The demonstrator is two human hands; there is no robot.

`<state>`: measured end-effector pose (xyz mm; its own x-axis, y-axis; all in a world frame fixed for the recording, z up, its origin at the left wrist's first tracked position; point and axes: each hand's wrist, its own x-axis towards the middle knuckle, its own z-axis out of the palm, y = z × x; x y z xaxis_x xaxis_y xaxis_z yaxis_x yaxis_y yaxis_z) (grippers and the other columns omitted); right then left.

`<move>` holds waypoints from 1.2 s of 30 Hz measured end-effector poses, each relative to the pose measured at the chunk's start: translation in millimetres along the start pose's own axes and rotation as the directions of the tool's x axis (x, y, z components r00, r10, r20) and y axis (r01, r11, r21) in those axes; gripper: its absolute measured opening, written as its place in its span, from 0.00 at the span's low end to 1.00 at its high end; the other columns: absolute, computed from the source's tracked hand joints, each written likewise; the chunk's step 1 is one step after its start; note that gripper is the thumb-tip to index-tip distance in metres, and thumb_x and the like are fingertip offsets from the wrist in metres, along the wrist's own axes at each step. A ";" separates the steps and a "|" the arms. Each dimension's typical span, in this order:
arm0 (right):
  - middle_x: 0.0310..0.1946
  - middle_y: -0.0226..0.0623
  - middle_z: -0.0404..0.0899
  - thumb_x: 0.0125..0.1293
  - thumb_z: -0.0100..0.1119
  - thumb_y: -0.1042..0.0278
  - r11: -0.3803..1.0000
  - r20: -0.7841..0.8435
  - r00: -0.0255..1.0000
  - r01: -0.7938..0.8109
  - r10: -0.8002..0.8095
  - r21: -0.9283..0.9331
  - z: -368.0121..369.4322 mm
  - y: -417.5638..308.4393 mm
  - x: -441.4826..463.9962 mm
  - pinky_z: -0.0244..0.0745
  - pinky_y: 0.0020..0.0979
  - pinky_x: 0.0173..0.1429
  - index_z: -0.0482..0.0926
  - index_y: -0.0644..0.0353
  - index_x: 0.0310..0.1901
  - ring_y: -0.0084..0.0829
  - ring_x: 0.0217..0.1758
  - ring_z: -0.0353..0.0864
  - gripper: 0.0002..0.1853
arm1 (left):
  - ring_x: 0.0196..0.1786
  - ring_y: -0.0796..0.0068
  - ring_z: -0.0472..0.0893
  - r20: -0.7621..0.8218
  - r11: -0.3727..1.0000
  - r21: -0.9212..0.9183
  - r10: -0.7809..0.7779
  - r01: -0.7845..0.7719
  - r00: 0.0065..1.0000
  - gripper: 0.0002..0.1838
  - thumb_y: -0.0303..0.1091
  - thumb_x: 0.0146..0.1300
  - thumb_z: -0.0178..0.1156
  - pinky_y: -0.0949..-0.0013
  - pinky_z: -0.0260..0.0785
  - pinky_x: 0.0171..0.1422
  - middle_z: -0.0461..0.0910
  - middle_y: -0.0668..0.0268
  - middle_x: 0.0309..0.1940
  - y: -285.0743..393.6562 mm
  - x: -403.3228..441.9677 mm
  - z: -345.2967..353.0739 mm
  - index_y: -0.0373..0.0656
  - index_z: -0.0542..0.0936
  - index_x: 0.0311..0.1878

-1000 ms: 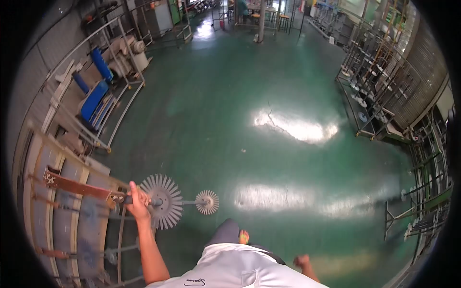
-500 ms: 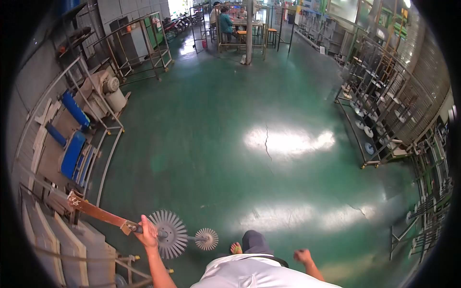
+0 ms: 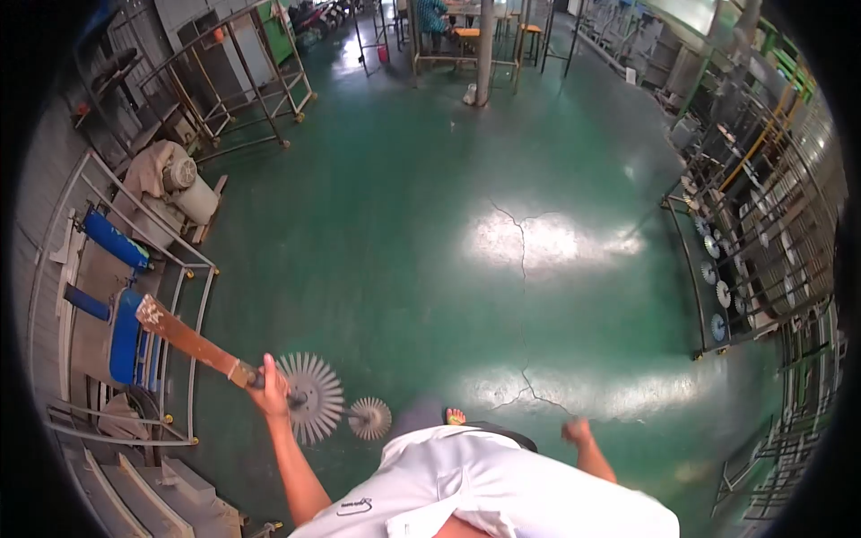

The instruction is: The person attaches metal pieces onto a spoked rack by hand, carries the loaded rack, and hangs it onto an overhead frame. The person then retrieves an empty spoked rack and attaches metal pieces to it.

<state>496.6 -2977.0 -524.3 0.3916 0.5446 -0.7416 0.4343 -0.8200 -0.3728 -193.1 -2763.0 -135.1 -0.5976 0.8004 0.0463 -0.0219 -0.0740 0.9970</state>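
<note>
My left hand (image 3: 271,391) is closed around a dark rod. From its outer end a flat rust-brown bar (image 3: 191,342) sticks out to the upper left, with a light block where bar and rod meet. Past my fingers, the same rod carries a large slotted metal disc (image 3: 311,397) and a smaller slotted disc (image 3: 369,418). My right hand (image 3: 576,430) hangs at my right side above the floor, its fingers curled in with nothing visible in them.
Cracks run through the shiny green floor (image 3: 359,251). A wheeled frame (image 3: 204,314) and a motor (image 3: 182,172) stand left. Racks with slotted discs (image 3: 723,293) line the right. Ahead are a post (image 3: 484,54) and a seated person (image 3: 432,16) at a table.
My view has moved forward and tipped down. The side frames and racks have come nearer. My left hand still carries the rod with its discs, and my right hand has swung slightly.
</note>
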 end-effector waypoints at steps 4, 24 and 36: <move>0.30 0.37 0.84 0.66 0.59 0.64 0.843 -0.277 0.872 0.472 -0.403 0.259 -97.8 -356.5 104.5 0.76 0.29 0.30 0.81 0.67 0.42 0.27 0.30 0.83 0.13 | 0.09 0.85 0.53 0.070 0.997 -0.029 0.075 -0.074 0.995 0.29 0.40 0.73 0.54 0.75 0.50 0.15 0.54 0.77 0.07 -37.4 144.4 84.8 0.52 0.57 0.13; 0.21 0.37 0.82 0.57 0.59 0.60 0.967 0.335 0.908 -0.224 0.252 -0.121 -54.1 -771.8 375.3 0.77 0.38 0.32 0.85 0.59 0.27 0.31 0.23 0.81 0.12 | 0.09 0.84 0.53 0.125 0.991 -0.089 0.113 -0.102 0.986 0.29 0.41 0.73 0.54 0.74 0.52 0.14 0.55 0.76 0.07 -120.5 828.4 593.5 0.51 0.57 0.13; 0.31 0.36 0.84 0.68 0.57 0.63 0.797 -0.287 0.859 0.505 -0.425 0.331 -284.5 -1445.2 700.6 0.76 0.29 0.35 0.81 0.66 0.45 0.26 0.33 0.83 0.13 | 0.09 0.84 0.53 0.053 0.986 -0.115 0.130 -0.124 0.990 0.30 0.43 0.73 0.54 0.74 0.49 0.13 0.54 0.77 0.07 -155.1 1184.5 852.6 0.51 0.57 0.13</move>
<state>374.1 -1360.2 -346.5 0.3849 0.8663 -0.3184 0.2757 -0.4371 -0.8561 -214.2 -1296.2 -182.1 -0.5517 0.8146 0.1792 -0.0399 -0.2404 0.9699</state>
